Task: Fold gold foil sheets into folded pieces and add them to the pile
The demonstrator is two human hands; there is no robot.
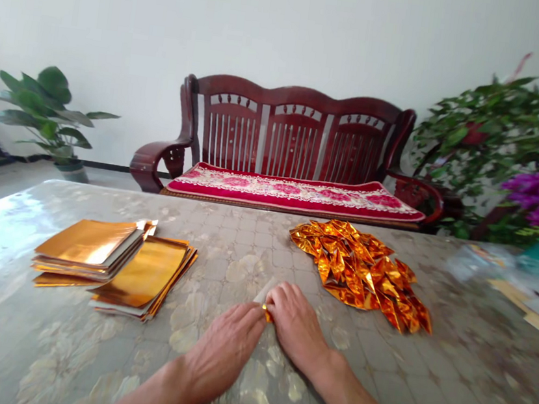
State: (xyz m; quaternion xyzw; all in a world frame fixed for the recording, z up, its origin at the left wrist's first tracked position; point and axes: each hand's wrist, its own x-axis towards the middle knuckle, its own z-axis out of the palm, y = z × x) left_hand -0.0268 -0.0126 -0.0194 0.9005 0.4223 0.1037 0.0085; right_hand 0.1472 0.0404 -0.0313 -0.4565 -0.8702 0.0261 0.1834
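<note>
1. Grips: left hand [224,354] and right hand [296,326] are both clenched, pinching a small gold foil piece [267,314] at bottom centre of the frame. Fingers hide most of it; a pale, pointed edge [264,291] sticks up beside it, but its link to the piece is unclear.
2. Slip risk: the piece is small and the foil looks slick. Uneven pinch pressure or a loosened finger could let it shift or drop.
3. Damage risk: too much force could crease or tear the foil.
4. Collision risk: the pile of folded gold foil shapes [359,272], centre right, lies near the right hand. A wide wrist or elbow swing could scatter it.
5. Stack risk: the stacked gold foil sheets [114,265], centre left, are fanned and uneven. A bump could make them slide on the glossy bench [428,385].
6. Visibility risk: the hands block the head camera's view of the piece, so its exact state cannot be checked.
</note>
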